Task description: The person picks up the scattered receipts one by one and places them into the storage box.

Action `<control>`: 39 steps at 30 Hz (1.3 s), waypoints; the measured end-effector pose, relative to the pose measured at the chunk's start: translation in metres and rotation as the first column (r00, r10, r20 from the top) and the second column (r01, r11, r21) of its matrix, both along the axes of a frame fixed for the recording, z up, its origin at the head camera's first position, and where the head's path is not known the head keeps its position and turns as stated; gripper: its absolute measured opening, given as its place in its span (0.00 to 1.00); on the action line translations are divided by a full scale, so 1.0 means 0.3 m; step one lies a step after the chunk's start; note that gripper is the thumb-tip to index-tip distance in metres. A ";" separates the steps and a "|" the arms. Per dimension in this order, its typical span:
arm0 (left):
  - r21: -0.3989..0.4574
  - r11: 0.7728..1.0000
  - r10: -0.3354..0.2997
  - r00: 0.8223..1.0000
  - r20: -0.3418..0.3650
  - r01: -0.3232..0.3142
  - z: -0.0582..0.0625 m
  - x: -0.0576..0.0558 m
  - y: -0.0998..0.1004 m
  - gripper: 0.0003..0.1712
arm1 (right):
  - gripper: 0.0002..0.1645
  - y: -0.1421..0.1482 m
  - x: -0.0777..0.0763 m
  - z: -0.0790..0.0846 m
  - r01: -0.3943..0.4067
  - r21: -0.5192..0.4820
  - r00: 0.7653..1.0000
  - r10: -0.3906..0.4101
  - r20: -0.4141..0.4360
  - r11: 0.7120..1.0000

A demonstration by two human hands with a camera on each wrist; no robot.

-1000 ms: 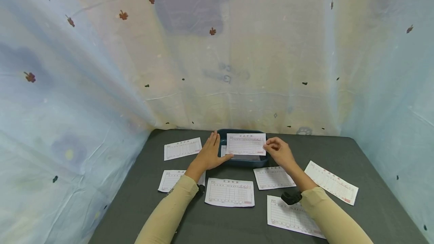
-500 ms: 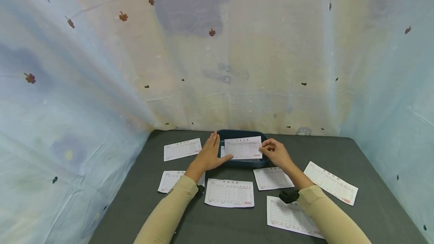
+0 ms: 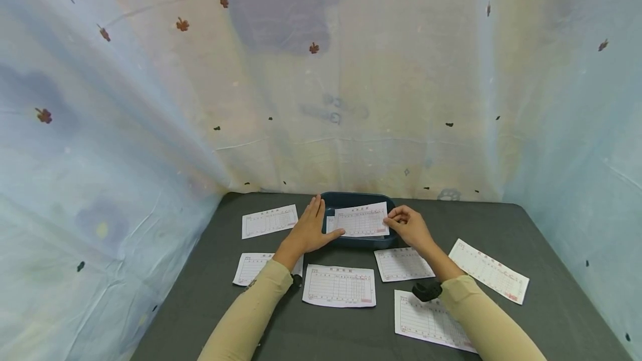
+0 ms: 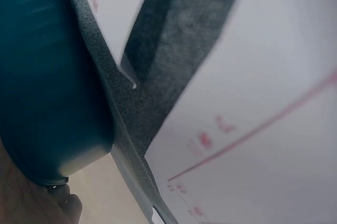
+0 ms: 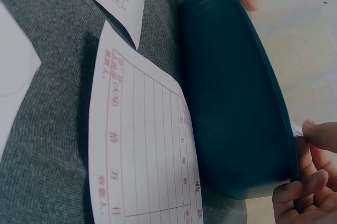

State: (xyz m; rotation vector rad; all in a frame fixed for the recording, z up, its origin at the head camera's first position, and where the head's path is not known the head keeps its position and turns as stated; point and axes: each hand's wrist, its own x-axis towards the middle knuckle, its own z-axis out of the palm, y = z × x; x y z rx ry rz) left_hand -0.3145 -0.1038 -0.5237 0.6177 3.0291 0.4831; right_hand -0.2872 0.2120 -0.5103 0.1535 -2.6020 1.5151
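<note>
A dark blue-green plastic basin [image 3: 358,243] stands at the back of the table. Along its left rim lies my left hand [image 3: 312,227], fingers straight and thumb spread over the front edge. My right hand [image 3: 410,226], at the basin's right rim, pinches the right edge of a white printed form slip [image 3: 360,220]. That slip is tilted over the basin's inside. Behind its left edge shows a strip of another paper [image 3: 330,224] in the basin. In the right wrist view, the basin's side wall [image 5: 237,87] hides what lies within.
More printed slips lie around the basin: one at the back left [image 3: 270,221], one at front centre [image 3: 339,286], one at the right [image 3: 489,271]. Another slip [image 3: 403,264] is under the right forearm's side, and one [image 3: 431,322] sits partly under the right sleeve. Patterned curtains surround the grey table.
My right hand has brought the slip lower and slightly left, down into the basin's opening, and it has tilted a little. The left hand has stayed in place.
</note>
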 end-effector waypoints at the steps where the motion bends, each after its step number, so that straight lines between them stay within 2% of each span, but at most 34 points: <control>1: 0.001 1.000 0.001 1.000 0.000 -0.001 0.001 0.000 0.000 0.68 | 0.12 0.001 0.000 0.000 0.003 -0.005 1.000 -0.003 -0.002 1.000; 15: 0.003 1.000 -0.007 1.000 -0.009 0.007 0.002 0.001 -0.004 0.68 | 0.14 0.023 0.012 -0.004 0.037 -0.051 0.999 -0.039 -0.032 0.998; 22: 0.003 1.000 -0.001 1.000 -0.008 0.001 -0.007 0.001 -0.005 0.68 | 0.14 0.058 0.052 0.002 0.046 -0.075 0.998 -0.048 -0.027 0.996; 39: 0.018 1.000 -0.010 1.000 -0.003 0.010 0.003 0.000 -0.004 0.68 | 0.15 0.228 0.145 -0.007 0.077 -0.011 0.996 -0.077 -0.042 0.997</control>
